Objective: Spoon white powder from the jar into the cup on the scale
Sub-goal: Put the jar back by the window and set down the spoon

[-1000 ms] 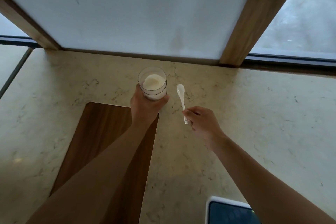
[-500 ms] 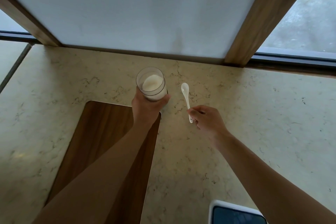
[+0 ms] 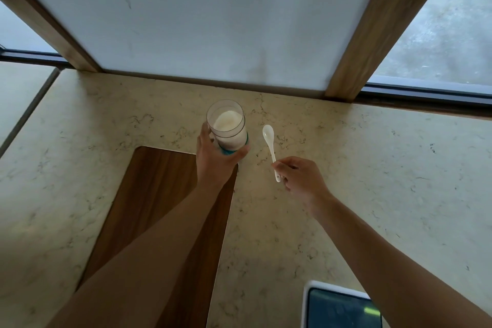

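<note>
A clear jar (image 3: 227, 128) with white powder inside stands open-topped on the marble counter, near the back wall. My left hand (image 3: 213, 160) is wrapped around its lower part. Just to its right, my right hand (image 3: 299, 176) pinches the handle end of a small white spoon (image 3: 270, 141), whose bowl points away from me and looks empty. At the bottom edge a corner of the scale (image 3: 338, 306) shows, white-rimmed with a dark top. The cup is out of view.
A dark wooden board (image 3: 149, 208) lies on the counter (image 3: 372, 181) under my left forearm. A white wall panel with wooden posts and window glass closes off the back. A counter seam runs at the far left.
The jar has tilted and risen slightly in my left hand, showing a teal band at its base. My right hand still holds the spoon in nearly the same place.
</note>
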### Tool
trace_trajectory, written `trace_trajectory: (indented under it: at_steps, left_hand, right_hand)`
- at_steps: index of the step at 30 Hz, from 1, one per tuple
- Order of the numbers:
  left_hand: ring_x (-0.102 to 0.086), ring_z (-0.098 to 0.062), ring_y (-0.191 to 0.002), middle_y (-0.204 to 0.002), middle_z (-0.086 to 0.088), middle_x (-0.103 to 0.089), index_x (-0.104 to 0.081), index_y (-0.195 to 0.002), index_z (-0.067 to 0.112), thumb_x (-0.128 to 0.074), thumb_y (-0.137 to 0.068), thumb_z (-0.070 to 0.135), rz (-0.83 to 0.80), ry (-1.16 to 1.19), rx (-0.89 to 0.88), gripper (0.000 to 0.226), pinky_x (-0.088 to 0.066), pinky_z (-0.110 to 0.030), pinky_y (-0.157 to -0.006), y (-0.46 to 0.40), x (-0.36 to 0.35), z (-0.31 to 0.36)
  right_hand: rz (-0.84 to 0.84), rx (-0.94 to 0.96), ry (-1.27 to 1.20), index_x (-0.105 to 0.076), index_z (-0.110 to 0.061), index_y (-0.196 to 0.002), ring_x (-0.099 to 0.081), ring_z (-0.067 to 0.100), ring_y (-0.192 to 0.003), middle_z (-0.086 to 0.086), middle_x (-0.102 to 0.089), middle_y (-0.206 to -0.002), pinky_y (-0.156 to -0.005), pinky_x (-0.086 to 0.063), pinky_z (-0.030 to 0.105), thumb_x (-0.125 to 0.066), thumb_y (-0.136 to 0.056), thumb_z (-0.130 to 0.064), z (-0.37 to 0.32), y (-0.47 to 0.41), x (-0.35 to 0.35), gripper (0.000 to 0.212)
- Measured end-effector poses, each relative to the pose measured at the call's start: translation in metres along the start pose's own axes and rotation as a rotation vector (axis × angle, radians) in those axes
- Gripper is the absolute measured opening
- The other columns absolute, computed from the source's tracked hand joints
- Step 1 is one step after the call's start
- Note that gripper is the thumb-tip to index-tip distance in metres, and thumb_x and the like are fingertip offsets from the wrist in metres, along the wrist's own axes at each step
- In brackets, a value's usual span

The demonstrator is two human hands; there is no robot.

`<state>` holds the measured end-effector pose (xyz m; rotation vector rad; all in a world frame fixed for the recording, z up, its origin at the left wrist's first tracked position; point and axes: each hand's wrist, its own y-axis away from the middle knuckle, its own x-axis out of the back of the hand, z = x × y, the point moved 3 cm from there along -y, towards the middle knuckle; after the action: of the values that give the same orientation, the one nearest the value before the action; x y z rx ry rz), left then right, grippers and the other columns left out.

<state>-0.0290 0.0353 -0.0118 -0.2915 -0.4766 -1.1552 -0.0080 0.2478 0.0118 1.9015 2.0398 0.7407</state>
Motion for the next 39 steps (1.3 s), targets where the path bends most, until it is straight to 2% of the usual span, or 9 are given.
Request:
trace_trajectory:
  at_steps: [6, 12, 15, 19, 25, 30, 33, 36, 39]
  left_hand:
    - [-0.038, -0.023, -0.134, -0.151, 0.000, -0.034, -0.020, -0.149, 0.028, -0.068, -0.061, 0.077, 0.006, -0.094, 0.080, 0.112, -0.042, -0.050, -0.103, 0.041, 0.019, 0.006]
    - [-0.042, -0.023, -0.132, -0.149, -0.001, -0.038, -0.021, -0.149, 0.028, -0.068, -0.061, 0.079, -0.045, -0.101, 0.108, 0.112, -0.044, -0.048, -0.101, 0.105, 0.035, 0.023]
    - [-0.039, -0.019, -0.133, -0.150, 0.001, -0.037, -0.022, -0.149, 0.028, -0.067, -0.061, 0.080, -0.063, -0.090, 0.086, 0.111, -0.043, -0.047, -0.102, 0.144, 0.042, 0.033]
    - [-0.040, -0.016, -0.132, -0.149, 0.002, -0.038, -0.021, -0.149, 0.029, -0.067, -0.063, 0.080, -0.101, -0.074, 0.079, 0.111, -0.041, -0.046, -0.104, 0.192, 0.047, 0.039]
    - [-0.042, -0.014, -0.127, -0.145, 0.002, -0.041, -0.020, -0.147, 0.032, -0.066, -0.064, 0.082, -0.196, -0.073, 0.046, 0.107, -0.040, -0.039, -0.100, 0.252, 0.043, 0.038]
    - [-0.039, -0.016, -0.131, -0.149, 0.001, -0.037, -0.018, -0.148, 0.031, -0.065, -0.063, 0.083, -0.328, -0.111, -0.001, 0.111, -0.040, -0.043, -0.103, 0.302, 0.034, 0.029]
    - [-0.036, -0.017, -0.134, -0.152, 0.000, -0.035, -0.017, -0.149, 0.029, -0.065, -0.060, 0.085, -0.397, -0.153, -0.014, 0.116, -0.037, -0.044, -0.105, 0.326, 0.031, 0.020]
    - [-0.035, -0.018, -0.134, -0.152, -0.001, -0.034, -0.017, -0.150, 0.027, -0.066, -0.059, 0.084, -0.433, -0.186, -0.017, 0.117, -0.036, -0.045, -0.106, 0.345, 0.031, 0.012]
    - [-0.034, -0.019, -0.135, -0.153, -0.001, -0.033, -0.018, -0.149, 0.028, -0.068, -0.060, 0.081, -0.462, -0.232, -0.032, 0.115, -0.036, -0.047, -0.107, 0.361, 0.030, 0.005]
  right_hand:
    - [0.001, 0.033, 0.023, -0.076, -0.009, -0.080, -0.051, 0.017, -0.059, 0.003, -0.064, -0.064, -0.062, -0.043, 0.036, -0.068, -0.087, -0.017, -0.006, 0.036, 0.009, 0.013]
    - [0.012, 0.061, 0.028, -0.076, -0.008, -0.081, -0.054, 0.021, -0.055, 0.009, -0.063, -0.060, -0.058, -0.046, 0.035, -0.069, -0.088, -0.014, 0.004, 0.090, 0.033, 0.011]
    - [0.032, 0.069, 0.054, -0.076, -0.008, -0.083, -0.056, 0.017, -0.052, 0.008, -0.065, -0.061, -0.056, -0.048, 0.032, -0.071, -0.089, -0.014, 0.016, 0.123, 0.047, 0.009]
    - [0.066, 0.062, 0.092, -0.076, -0.011, -0.085, -0.055, 0.013, -0.049, 0.003, -0.066, -0.059, -0.054, -0.048, 0.026, -0.071, -0.090, -0.015, 0.044, 0.169, 0.070, 0.008]
    - [0.116, 0.033, 0.090, -0.074, -0.008, -0.086, -0.053, 0.010, -0.048, 0.005, -0.063, -0.058, -0.051, -0.044, 0.028, -0.071, -0.092, -0.018, 0.092, 0.231, 0.109, 0.012]
    - [0.192, -0.030, 0.149, -0.075, -0.011, -0.088, -0.051, 0.010, -0.049, 0.002, -0.063, -0.058, -0.049, -0.045, 0.024, -0.068, -0.094, -0.021, 0.148, 0.271, 0.141, 0.015]
    - [0.236, -0.065, 0.165, -0.076, -0.016, -0.086, -0.055, 0.010, -0.050, 0.001, -0.066, -0.058, -0.053, -0.048, 0.029, -0.069, -0.093, -0.025, 0.181, 0.287, 0.152, 0.013]
    - [0.296, -0.105, 0.163, -0.077, -0.015, -0.083, -0.057, 0.010, -0.049, 0.003, -0.068, -0.058, -0.054, -0.051, 0.032, -0.070, -0.092, -0.022, 0.209, 0.302, 0.161, 0.013]
    - [0.328, -0.132, 0.181, -0.076, -0.015, -0.072, -0.059, 0.011, -0.047, 0.003, -0.068, -0.054, -0.060, -0.053, 0.036, -0.073, -0.089, -0.020, 0.229, 0.310, 0.164, 0.018]
